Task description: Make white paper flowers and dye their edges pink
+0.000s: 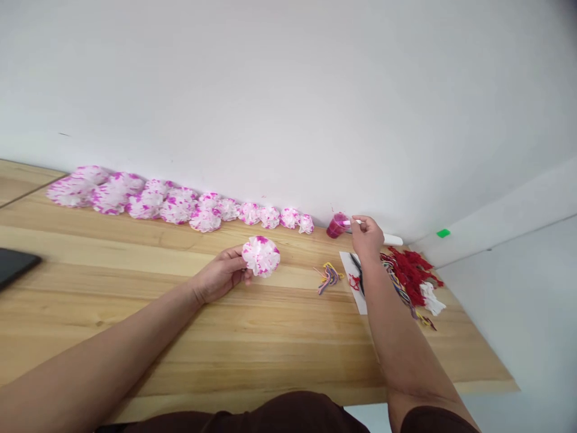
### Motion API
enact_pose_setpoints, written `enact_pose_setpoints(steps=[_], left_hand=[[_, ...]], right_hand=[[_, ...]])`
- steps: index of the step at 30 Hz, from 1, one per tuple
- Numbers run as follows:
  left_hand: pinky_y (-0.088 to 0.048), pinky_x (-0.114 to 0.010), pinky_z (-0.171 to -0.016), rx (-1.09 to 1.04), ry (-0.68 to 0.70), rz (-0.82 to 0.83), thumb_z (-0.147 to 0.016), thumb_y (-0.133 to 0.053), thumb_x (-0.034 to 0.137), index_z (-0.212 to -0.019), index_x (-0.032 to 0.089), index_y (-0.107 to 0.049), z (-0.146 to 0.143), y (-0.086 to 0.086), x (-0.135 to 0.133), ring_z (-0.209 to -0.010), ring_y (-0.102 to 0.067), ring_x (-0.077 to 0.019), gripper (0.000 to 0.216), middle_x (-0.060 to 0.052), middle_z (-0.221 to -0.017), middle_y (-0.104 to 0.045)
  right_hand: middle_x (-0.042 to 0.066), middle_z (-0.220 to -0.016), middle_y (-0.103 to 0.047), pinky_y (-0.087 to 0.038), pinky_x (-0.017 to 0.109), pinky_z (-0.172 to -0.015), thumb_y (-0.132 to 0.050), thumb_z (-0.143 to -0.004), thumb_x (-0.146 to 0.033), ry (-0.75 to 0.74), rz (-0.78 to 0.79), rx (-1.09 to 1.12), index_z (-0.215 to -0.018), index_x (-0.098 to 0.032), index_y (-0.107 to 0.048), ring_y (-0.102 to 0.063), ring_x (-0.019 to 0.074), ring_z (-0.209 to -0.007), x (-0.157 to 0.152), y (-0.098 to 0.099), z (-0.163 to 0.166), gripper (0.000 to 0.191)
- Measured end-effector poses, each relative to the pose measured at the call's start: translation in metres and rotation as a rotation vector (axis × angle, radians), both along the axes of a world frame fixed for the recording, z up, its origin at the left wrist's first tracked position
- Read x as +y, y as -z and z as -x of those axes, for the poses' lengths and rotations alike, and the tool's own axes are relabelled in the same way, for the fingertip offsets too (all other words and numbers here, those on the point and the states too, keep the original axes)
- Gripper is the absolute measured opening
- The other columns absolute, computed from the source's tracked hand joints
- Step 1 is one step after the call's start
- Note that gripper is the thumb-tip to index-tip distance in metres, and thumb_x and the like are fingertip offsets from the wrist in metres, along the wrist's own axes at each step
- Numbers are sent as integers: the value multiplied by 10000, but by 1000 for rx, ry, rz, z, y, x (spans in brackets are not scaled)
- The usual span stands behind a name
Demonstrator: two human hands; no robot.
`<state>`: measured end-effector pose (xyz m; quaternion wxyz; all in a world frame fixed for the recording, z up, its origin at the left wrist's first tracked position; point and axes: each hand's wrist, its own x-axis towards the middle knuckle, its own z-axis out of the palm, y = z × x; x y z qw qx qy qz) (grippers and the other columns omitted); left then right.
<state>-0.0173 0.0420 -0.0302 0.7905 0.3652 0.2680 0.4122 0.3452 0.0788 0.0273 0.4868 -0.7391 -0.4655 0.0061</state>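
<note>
My left hand (225, 270) pinches a white paper flower (261, 257) with magenta blotches, held above the middle of the wooden table. At the right, my right hand (367, 237) grips a thin white stick, perhaps a brush (354, 222). Its far end reaches the mouth of a small cup (336, 225) stained with magenta liquid; the tip is hard to make out. Along the wall runs a row of similar magenta-spotted paper flowers (178, 205), larger at the left and smaller toward the cup.
Below my right wrist lie a white sheet (361, 304) and dark scissors (356, 263). Colourful yarn strands (330, 278) are left of it. Red yarn (408, 273) and crumpled white paper (431, 299) are heaped right. A black flat object (15, 267) sits at the left edge.
</note>
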Motion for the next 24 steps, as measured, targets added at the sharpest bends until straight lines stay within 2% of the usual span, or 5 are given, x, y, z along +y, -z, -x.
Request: enact_pose_setpoints(steps=[5,8,13,16,24], left_hand=[[-483,-221,-481,16,-62,4,-631,-927,379,-783,143,-752,-1,-2,0,-520,-530,-104,331,-27,-630,-646],[-467,-216,-484,30,-121,-7,-617,-928,383,-760,145,-757,-3,-2,1,-546,-543,-107,326,-31,-657,-662],[-440,-224,-524,44,-186,-44,-611,-918,380,-741,141,-762,-4,-3,3,-597,-562,-116,314,-38,-694,-678],[-446,-236,-590,50,-226,-76,-640,-891,387,-747,147,-760,-4,-4,4,-620,-555,-113,294,-31,-705,-684],[-422,-263,-652,154,-231,-207,-650,-858,317,-730,138,-755,-4,-2,7,-643,-555,-134,222,-30,-694,-683]], right_hand=[[100,-948,-690,-451,444,-883,-641,-757,-415,41,7,-171,-1275,-120,-675,-547,233,-754,-12,-3,11,598],[128,-1060,-695,-476,444,-863,-670,-777,-412,-31,-54,-239,-1322,-138,-647,-572,229,-767,-29,-1,34,610],[84,-934,-763,-514,372,-754,-703,-851,-473,-664,296,171,-976,-212,-769,-655,227,-794,-66,17,115,297],[51,-826,-749,-521,355,-734,-721,-841,-416,-878,388,341,-901,-213,-761,-656,215,-755,-80,32,162,216],[19,-820,-739,-494,324,-641,-827,-708,-345,-751,169,639,-986,-217,-736,-626,210,-709,-67,56,204,319]])
